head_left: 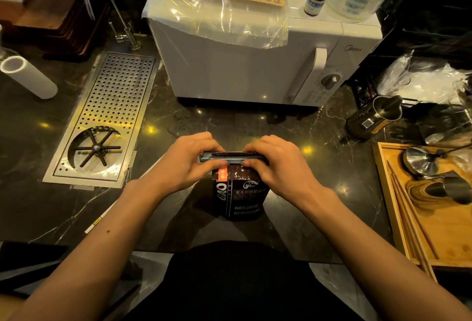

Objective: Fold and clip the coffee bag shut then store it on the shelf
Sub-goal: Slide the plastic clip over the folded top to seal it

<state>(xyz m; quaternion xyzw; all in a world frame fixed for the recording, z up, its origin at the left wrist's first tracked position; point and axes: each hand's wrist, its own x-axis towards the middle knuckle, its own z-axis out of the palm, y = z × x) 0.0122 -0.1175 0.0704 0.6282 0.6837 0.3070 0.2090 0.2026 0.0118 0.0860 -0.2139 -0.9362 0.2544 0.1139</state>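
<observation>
A dark brown coffee bag (240, 193) with white lettering and an orange label stands upright on the black marble counter (178, 121), just in front of me. Its top is folded over, and a long grey-blue clip (229, 156) lies along the fold. My left hand (189, 159) grips the clip's left end and the bag's top. My right hand (273, 162) pinches the right end of the clip and the fold. The fingers hide the bag's upper corners. No shelf is in view.
A white microwave (255, 65) stands right behind the bag, with a scale, a small bottle and a tape roll on top. A perforated steel drain tray (107, 116) lies to the left. A wooden tray (434, 218) with metal pitchers sits at the right; a black grinder (370, 119) lies further back.
</observation>
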